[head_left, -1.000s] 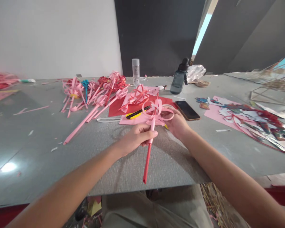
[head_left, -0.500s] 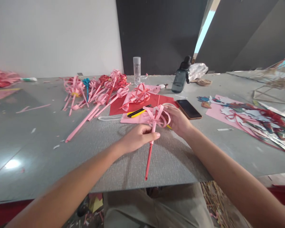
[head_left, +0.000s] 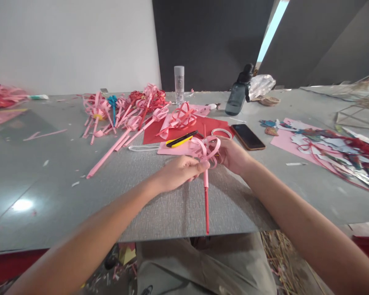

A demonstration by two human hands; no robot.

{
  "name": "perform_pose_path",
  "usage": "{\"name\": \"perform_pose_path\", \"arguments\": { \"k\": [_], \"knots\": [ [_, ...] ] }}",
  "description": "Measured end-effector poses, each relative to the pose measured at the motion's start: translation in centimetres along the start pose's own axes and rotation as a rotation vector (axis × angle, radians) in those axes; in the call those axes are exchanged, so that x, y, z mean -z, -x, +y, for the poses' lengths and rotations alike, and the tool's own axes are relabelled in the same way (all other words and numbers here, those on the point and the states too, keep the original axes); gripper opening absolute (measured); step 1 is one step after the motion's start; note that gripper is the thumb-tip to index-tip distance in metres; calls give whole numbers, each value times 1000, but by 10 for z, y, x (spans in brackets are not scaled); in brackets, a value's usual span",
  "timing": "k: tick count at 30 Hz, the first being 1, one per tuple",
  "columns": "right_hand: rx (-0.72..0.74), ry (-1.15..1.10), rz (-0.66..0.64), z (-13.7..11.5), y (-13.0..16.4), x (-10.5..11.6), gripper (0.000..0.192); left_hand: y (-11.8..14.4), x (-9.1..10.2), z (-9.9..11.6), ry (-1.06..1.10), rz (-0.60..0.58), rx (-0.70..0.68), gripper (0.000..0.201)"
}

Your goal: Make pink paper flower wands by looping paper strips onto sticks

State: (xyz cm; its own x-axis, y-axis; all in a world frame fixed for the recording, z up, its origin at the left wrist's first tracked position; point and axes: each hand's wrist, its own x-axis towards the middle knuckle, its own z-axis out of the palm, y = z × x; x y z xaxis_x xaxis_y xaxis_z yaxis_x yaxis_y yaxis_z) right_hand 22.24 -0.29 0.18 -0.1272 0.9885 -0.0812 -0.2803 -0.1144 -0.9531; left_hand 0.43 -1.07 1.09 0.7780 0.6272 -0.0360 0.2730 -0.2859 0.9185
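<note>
A pink paper flower (head_left: 206, 179) with looped strips at its top and a thin red rolled-paper stick (head_left: 207, 209) below stands nearly upright before me. My left hand (head_left: 184, 172) pinches it between thumb and fingers just under the loops. My right hand (head_left: 232, 155) is curled at the right side of the loops, its fingertips partly hidden behind the strips. A small yellow bit shows by those fingers; I cannot make out what it is. Just beyond lie a yellow and black utility knife (head_left: 181, 139), pink paper (head_left: 167, 150) and a white ring (head_left: 222, 130).
Red paper (head_left: 150, 135) lies behind the hands, with several pink and red paper flowers (head_left: 129, 123) to the left. A phone (head_left: 248, 137), a dark water bottle (head_left: 236, 96) and a clear bottle (head_left: 179, 86) stand or lie beyond. Foil and craft pieces (head_left: 332, 143) cover the right.
The paper flower has turned, so its red stick now points straight down rather than slanting left. My left thumb sits closer to the loops. The view has shifted slightly.
</note>
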Motion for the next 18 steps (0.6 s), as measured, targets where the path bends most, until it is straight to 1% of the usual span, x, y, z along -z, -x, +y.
{"name": "perform_pose_path", "arguments": {
  "k": [2,4,5,7,8,9,10,11,12,15,18],
  "knots": [
    [-20,-21,-3,1,-1,0,18,1,4,-1,7,61,-6,63],
    [-33,-38,-2,3,-3,1,16,1,9,-3,-2,201,-58,65],
    [-33,-44,1,4,-3,2,16,0,11,-5,-12,301,-100,64],
    [-29,-43,10,5,-4,2,15,-4,17,-10,-50,505,-180,54],
    [-33,-37,9,6,-3,2,15,-6,19,-14,-76,592,-204,45],
    [-37,-30,6,6,-3,2,16,-9,20,-18,-99,651,-211,34],
    [-40,-22,4,7,-3,1,17,-11,21,-23,-109,683,-204,22],
    [-37,-14,2,7,-2,-1,18,-14,21,-27,-101,687,-189,14],
    [-27,-7,0,8,-1,-3,19,-17,20,-31,-80,675,-173,11],
    [18,2,3,11,3,-10,20,-22,14,-37,53,614,-175,20],
    [53,10,5,14,6,-18,22,-24,8,-34,186,587,-219,22]
  ]
}}
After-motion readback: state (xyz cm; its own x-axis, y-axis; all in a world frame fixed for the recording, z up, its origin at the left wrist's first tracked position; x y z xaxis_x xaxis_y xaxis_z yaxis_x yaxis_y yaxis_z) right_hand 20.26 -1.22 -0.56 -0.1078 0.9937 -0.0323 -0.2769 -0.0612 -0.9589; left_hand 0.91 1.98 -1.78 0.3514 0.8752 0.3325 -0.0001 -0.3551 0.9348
